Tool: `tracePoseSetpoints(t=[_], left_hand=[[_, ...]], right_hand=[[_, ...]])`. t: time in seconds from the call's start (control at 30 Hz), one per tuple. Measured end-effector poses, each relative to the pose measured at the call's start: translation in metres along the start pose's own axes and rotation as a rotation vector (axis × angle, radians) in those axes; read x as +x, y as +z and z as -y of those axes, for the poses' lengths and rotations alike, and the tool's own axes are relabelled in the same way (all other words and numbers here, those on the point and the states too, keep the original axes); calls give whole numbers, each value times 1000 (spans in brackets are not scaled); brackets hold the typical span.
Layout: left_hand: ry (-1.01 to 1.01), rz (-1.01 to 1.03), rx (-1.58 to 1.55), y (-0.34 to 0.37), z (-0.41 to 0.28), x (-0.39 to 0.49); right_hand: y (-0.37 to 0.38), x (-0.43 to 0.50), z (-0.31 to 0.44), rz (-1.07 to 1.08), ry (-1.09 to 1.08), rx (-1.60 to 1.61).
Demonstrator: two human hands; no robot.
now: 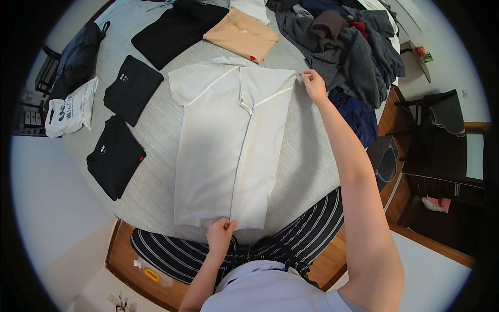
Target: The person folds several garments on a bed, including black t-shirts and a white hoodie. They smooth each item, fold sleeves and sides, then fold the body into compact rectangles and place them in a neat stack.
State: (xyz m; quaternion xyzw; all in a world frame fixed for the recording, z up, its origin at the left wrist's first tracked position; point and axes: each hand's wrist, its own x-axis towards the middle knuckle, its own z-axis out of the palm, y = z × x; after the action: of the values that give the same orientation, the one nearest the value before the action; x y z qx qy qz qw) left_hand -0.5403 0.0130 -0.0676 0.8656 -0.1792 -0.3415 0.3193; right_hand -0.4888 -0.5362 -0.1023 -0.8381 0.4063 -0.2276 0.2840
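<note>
A white short-sleeved garment (210, 156) lies spread out on the light grey bed cover (304, 163), with its hem towards me and one side turned over along a lengthwise line. My left hand (221, 234) pinches the hem near the middle of the lower edge. Up at the top right corner, my right hand (314, 84) has its thumb and fingertips together just beside the garment; whether cloth is between them is unclear. Left of the garment lie two folded black shirts (133, 91), and beyond it are a folded beige shirt (241, 35) with a red heart and a folded black garment (175, 31).
A heap of dark clothes (343, 50) covers the far right of the bed. A white plastic bag (74, 109) and a dark quilted bundle (80, 58) lie at the left edge. A grey bag (384, 158) and a black chair (446, 113) stand to the right.
</note>
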Motion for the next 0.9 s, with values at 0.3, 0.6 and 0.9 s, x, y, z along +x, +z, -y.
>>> tracePoseSetpoints(t=[0.3, 0.6, 0.9], left_hand=[[-34, -32, 20, -9, -1, 9], [-34, 55, 17, -8, 3, 17], [-34, 150, -80, -15, 2, 21]], right_hand=[[-27, -176, 108, 392, -73, 111], [-46, -444, 113, 796, 784, 368], [-30, -446, 137, 536, 312, -111]])
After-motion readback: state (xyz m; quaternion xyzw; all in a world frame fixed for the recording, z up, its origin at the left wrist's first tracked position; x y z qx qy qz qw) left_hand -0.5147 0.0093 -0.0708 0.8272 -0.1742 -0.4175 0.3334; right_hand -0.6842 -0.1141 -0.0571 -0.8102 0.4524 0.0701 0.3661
